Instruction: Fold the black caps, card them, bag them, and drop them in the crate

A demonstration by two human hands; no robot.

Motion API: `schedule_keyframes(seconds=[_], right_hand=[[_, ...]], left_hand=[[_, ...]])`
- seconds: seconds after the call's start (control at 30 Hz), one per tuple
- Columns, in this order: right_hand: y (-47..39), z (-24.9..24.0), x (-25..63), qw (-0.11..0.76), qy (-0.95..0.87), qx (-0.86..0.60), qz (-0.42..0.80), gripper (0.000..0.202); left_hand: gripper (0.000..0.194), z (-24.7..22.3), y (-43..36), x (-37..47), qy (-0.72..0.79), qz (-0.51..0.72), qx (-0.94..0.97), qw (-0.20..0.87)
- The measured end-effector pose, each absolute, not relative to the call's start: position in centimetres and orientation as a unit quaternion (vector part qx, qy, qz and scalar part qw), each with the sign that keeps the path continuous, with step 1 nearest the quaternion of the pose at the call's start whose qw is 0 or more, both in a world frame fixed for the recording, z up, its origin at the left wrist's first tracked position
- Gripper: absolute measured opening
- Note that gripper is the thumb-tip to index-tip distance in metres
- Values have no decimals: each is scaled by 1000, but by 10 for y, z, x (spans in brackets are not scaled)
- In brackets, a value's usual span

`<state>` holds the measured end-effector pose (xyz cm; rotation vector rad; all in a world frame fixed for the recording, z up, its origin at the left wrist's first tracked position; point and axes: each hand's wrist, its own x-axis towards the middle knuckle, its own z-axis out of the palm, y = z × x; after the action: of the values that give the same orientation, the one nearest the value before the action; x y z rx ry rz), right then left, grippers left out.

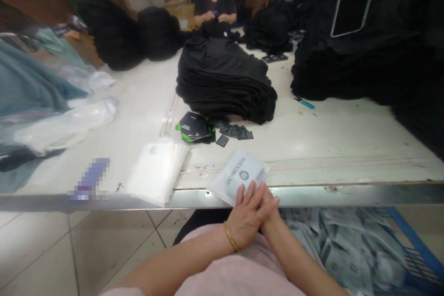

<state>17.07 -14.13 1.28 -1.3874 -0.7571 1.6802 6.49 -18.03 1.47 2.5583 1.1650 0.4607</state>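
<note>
A frosted white plastic package (231, 173) printed "ROCKBROS" lies at the table's front edge, with something folded and greyish inside. My left hand (244, 222), with a yellow bracelet at the wrist, has its fingers spread over the package's lower right corner. It crosses my right hand (268, 206), whose fingers are mostly hidden beneath it. To the left rests a stack of flat frosted bags (154, 171), overhanging the edge a little. Beyond the package are black-and-green printed cards (194, 127) and several small dark labels (236, 131). Behind them rises a pile of folded black garments (224, 76).
A blue cutter (305, 102) lies right of the pile. A phone-like device (354, 7) sits on a tall black cloth stack (333, 64). Across the table, a person (215, 4) handles black cloth. Below the edge at right, a blue crate (412, 240) holds packed bags.
</note>
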Motion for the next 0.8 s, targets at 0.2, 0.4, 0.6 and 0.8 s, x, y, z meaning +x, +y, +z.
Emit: schedule_keyframes(seconds=[0.2, 0.4, 0.6, 0.8], right_hand=[[-145, 26, 171, 429, -286, -463, 721, 59], [-127, 29, 192, 361, -434, -531, 632, 30], [-91, 25, 230, 325, -353, -648, 592, 15], [-72, 25, 223, 331, -379, -638, 583, 15]], left_hand=[[75, 35, -163, 42, 393, 241, 858, 226], [55, 33, -131, 19, 444, 127, 868, 184], [51, 36, -128, 46, 483, 63, 863, 138], [32, 49, -59, 60, 515, 87, 829, 198]])
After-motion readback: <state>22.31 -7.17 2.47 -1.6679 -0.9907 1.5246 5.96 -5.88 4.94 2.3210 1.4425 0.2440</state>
